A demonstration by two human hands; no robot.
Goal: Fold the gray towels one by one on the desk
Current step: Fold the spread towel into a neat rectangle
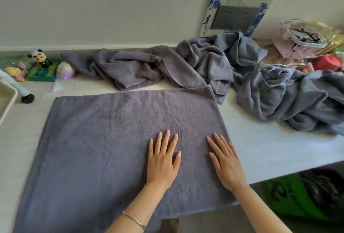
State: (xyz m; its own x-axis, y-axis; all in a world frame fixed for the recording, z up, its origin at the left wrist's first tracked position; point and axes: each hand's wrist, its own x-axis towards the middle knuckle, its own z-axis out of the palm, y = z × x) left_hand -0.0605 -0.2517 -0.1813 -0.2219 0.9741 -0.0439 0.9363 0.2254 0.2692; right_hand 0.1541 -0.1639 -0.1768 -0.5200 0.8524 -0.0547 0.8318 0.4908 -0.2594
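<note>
Smoothing stage of one fold. The likeliest fault is an uneven fold: both hands press on the right-hand part only, so the unweighted left side may creep or wrinkle when an edge is lifted. The near edge appears to overhang the desk (270,149) front, and its weight could drag the cloth off. The far right corner touches the crumpled towel heap (167,67) and might snag it. The gray towel (104,135) lies spread flat at the desk's centre, a plush, purplish-gray rectangle with faint creases. The left hand (162,163) and right hand (227,165) rest palm down on it, fingers straight and slightly spread, gripping nothing.
</note>
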